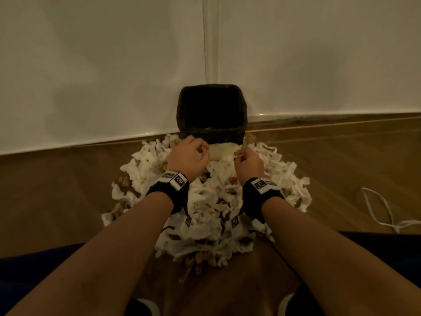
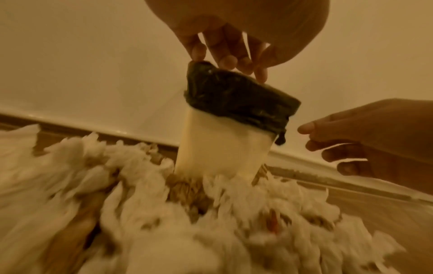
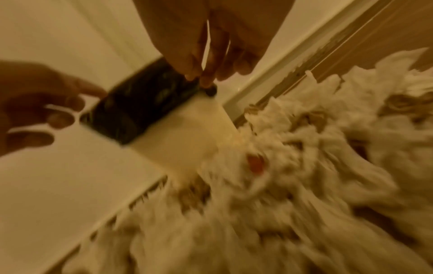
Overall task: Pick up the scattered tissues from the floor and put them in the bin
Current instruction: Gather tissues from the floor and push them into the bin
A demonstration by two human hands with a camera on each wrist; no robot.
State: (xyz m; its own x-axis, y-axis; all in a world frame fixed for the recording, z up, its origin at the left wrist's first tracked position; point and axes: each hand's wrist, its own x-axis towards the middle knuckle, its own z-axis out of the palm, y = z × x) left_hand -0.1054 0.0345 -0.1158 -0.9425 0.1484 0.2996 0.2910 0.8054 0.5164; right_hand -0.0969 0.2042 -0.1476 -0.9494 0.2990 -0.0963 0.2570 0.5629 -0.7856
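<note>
A small white bin [image 1: 214, 134] lined with a black bag stands on the floor in the wall corner. White tissues [image 1: 211, 201] lie heaped in front of it, mixed with brown scraps. My left hand [image 1: 200, 149] hovers over the heap at the bin's front left, fingers loosely curled and holding nothing. In the left wrist view its fingers [image 2: 225, 59] hang just in front of the liner above the bin wall [image 2: 218, 144]. My right hand [image 1: 241, 155] hovers at the front right, also empty. In the blurred right wrist view its fingers [image 3: 211, 74] point down beside the bin [image 3: 182, 133].
White walls [image 1: 91, 76] meet behind the bin above a skirting board. A white cable [image 1: 382, 210] lies on the wooden floor to the right. A red scrap [image 1: 233, 180] sits in the heap. My knees in dark cloth [image 1: 34, 270] frame the near floor.
</note>
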